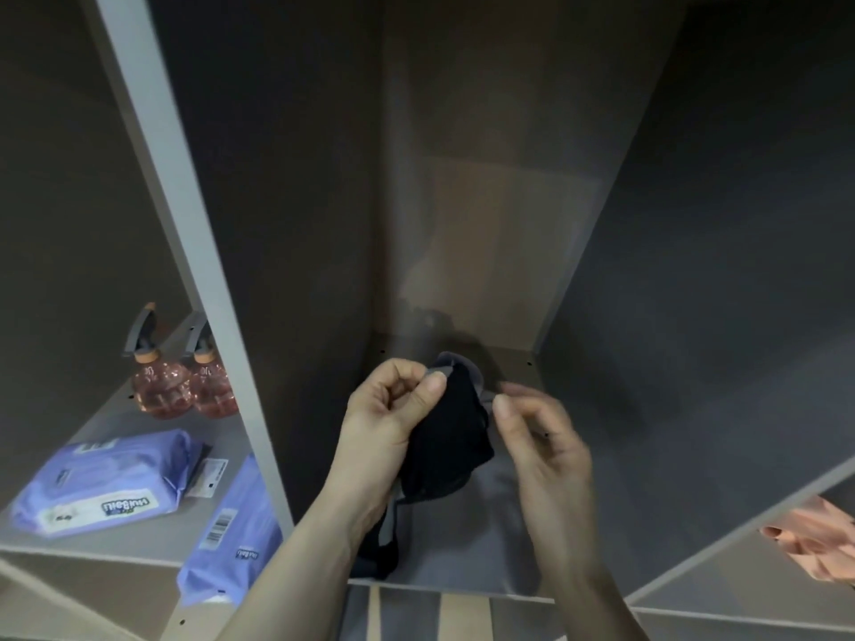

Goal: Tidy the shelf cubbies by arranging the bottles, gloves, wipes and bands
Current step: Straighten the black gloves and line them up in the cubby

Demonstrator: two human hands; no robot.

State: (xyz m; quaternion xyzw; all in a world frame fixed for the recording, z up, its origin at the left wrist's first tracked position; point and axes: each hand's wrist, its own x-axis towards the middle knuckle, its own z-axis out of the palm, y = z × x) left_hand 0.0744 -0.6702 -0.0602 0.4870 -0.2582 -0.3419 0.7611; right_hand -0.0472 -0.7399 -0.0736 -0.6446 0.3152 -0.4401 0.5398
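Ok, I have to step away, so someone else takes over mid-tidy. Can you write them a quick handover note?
Left hand pinches the black band at its grey edge, in the middle cubby. Right hand pinches the other grey edge.
Done, by the look of it: two pink spray bottles stand at the back of the left cubby; two purple wipes packs lie in front.
Left: set the band down; pink gloves lie in the right cubby.

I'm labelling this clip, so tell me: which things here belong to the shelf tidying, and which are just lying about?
Job: black band, held by left hand and right hand; two spray bottles; two wipe packs; pink gloves.

Lying about: nothing else loose; only the shelf divider.
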